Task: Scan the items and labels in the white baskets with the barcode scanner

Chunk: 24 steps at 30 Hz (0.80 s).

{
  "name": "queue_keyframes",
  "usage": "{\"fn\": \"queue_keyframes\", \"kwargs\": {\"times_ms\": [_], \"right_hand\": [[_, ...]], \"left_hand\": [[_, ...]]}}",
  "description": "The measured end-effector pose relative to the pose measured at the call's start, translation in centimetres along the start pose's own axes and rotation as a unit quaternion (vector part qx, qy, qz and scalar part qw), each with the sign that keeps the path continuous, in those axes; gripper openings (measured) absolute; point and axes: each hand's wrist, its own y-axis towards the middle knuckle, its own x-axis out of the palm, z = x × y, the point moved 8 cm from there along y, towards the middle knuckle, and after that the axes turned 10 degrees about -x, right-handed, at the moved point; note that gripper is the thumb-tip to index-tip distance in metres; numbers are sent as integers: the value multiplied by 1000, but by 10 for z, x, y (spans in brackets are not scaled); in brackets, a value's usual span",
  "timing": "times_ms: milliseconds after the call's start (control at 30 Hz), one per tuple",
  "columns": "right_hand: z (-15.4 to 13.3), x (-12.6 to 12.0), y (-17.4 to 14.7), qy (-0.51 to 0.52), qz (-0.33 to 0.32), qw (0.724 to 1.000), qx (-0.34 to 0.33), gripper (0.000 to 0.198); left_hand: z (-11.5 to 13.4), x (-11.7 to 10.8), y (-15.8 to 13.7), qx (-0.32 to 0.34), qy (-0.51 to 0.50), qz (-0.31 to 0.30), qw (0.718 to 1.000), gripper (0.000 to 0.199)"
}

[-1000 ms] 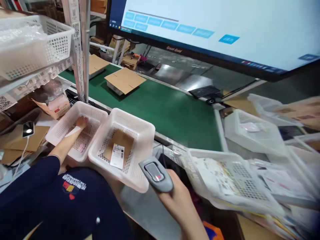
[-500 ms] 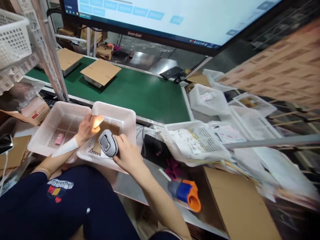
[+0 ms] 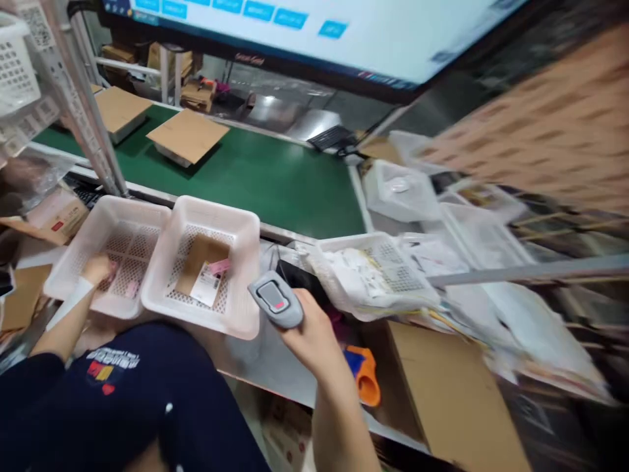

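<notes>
My left hand (image 3: 99, 269) is down in the left white plastic basket (image 3: 63, 278), its blurred fingers closed at a small pink box (image 3: 113, 271). Another small pink box (image 3: 132, 288) lies on the basket floor beside it. My right hand (image 3: 312, 328) grips a grey handheld barcode scanner (image 3: 276, 299) to the right of the second white basket (image 3: 248, 262). Inside that second basket are a flat brown cardboard piece (image 3: 196, 259), a white printed label (image 3: 206, 286) and a pink box (image 3: 219, 266) that overlaps the label.
Behind the baskets runs a green conveyor belt (image 3: 275, 187) carrying cardboard-topped boxes (image 3: 189, 136). A monitor (image 3: 295, 39) hangs above. To the right stand a basket of white packets (image 3: 361, 272), an orange-and-blue tool (image 3: 366, 377) and a large cardboard sheet (image 3: 457, 400).
My left hand has moved left from over the right basket into the left one. A pink box now shows in the right basket. The scanner has moved right, and its light no longer falls on my hand.
</notes>
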Motion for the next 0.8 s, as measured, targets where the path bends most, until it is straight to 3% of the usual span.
{"fn": "queue_keyframes", "kwargs": {"times_ms": [33, 100, 233, 433, 500, 667, 800], "right_hand": [[0, 2, 2, 5, 0, 1000, -9, 27], [-6, 9, 10, 10, -12, 999, -32, 28], [-31, 35, 31, -3, -94, 993, -70, 38], [-83, 60, 54, -85, -179, 975, -96, 55], [-94, 64, 62, -124, -191, 970, -89, 58], [-90, 67, 67, -175, -182, 963, -89, 59], [-60, 69, 54, -134, -161, 972, -107, 50]], "left_hand": [[-10, 10, -1, -6, 5, -42, 999, 24], [-18, 18, -7, -13, -1, -63, 998, 20], [-2, 0, -25, 2, -44, 0, 999, 29], [68, -76, -79, 99, -97, 192, 971, 33], [97, -91, -99, 130, -108, 219, 961, 30], [160, -79, -144, 211, -127, 182, 952, 31], [193, -62, -163, 340, -111, 188, 915, 47]]}}
